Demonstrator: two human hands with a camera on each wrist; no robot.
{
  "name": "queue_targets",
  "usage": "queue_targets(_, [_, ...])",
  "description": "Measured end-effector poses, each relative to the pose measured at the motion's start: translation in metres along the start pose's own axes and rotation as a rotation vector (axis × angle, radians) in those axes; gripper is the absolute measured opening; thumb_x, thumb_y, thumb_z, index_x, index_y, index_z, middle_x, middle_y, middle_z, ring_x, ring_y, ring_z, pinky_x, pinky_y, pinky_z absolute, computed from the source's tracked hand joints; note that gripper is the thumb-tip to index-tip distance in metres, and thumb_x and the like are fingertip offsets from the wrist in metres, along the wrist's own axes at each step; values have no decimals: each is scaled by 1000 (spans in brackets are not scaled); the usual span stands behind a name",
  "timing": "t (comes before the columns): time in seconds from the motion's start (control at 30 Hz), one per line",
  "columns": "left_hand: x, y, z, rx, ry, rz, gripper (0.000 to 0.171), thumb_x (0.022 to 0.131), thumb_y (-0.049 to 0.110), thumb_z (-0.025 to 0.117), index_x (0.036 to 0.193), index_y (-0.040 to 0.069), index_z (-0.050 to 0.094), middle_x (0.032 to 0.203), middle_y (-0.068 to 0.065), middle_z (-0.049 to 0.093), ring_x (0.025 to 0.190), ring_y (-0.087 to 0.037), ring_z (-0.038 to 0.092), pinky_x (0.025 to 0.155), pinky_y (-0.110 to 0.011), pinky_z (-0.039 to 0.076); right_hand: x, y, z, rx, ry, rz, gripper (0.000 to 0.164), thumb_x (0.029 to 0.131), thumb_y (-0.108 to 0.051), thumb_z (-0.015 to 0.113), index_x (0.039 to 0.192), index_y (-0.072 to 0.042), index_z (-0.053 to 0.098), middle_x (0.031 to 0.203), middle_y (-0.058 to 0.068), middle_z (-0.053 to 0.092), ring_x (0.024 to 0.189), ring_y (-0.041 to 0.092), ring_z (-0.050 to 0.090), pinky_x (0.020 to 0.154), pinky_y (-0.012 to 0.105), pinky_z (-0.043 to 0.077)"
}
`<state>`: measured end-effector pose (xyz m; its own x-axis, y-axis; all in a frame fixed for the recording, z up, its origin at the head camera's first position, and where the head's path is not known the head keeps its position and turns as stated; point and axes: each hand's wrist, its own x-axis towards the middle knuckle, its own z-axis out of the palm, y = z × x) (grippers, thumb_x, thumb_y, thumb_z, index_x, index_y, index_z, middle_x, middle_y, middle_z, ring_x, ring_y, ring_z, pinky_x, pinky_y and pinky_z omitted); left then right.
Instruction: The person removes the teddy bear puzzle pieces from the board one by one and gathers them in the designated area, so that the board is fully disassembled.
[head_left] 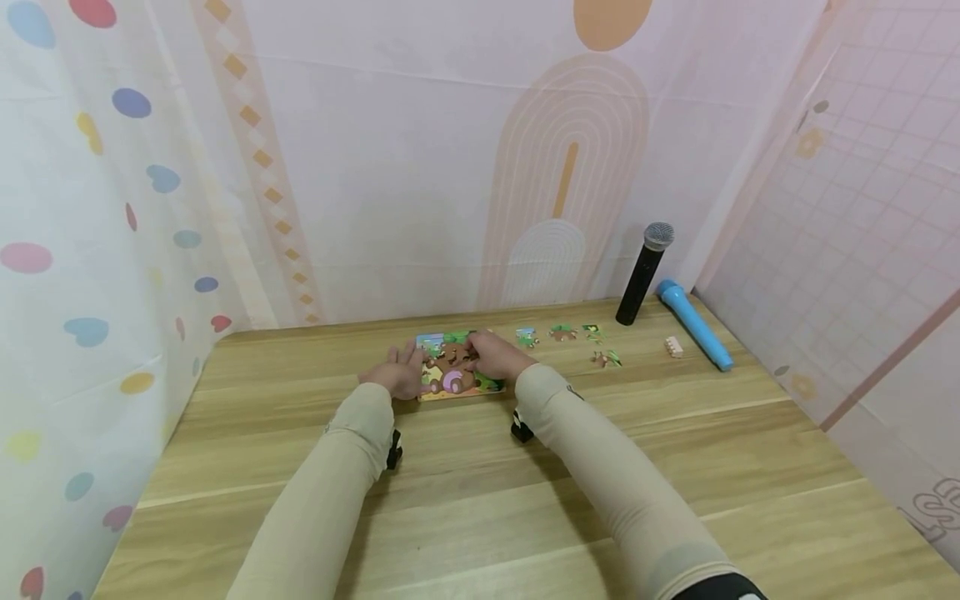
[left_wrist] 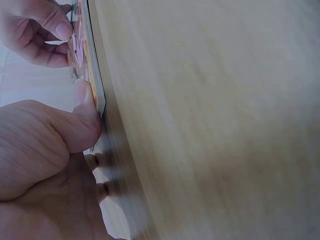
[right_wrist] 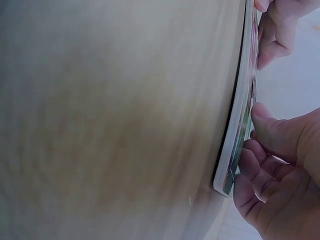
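Currently, puzzle board [head_left: 452, 382] lies flat on table [head_left: 450, 500] between left hand [head_left: 397, 374] and right hand [head_left: 501, 356], long axis running left to right; left hand at left edge, fingers spread, thumb touching rim; right hand over upper right part, thumb and fingers bent close together; whether piece is pinched cannot be told; loose pieces [head_left: 527, 337] lie beyond board's right edge, right hand nearer; board's upper right portion partly hidden; picture side sharply foreshortened in both wrist views.

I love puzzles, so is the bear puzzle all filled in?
Seemingly not: loose pieces lie out on the table. Hands hide parts of the bear puzzle, so I can't see every gap.
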<state>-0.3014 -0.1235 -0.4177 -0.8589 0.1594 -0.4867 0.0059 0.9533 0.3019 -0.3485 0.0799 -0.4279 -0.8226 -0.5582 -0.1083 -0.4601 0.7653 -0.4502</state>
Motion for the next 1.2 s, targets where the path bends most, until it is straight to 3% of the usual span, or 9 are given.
queue_targets(0.27, [-2,2,-1,-30,15,21,70,108,33,47,164,13,12,169,-11,-16,153,-38,-14,106,-84,-1,-1,-3,-3,-54,-6,-6,34,101,-9,62,132,5,58,131,18,57,124,28,56,103,37,49])
queue_targets(0.73, [-2,1,0,-27,14,16,69,108,34,47,164,13,13,170,-12,-13,154,-38,-13,107,-83,0,1,-3,-2,-52,-4,15,37,99,-12,67,131,4,59,126,16,60,117,27,59,97,36,52])
queue_targets(1.2, [-2,0,0,-24,0,16,72,107,37,49,164,12,12,169,-11,-15,154,-38,-14,107,-83,-1,1,-2,0,-60,-13,20,34,102,-14,62,132,2,60,132,15,56,119,25,58,97,34,52])
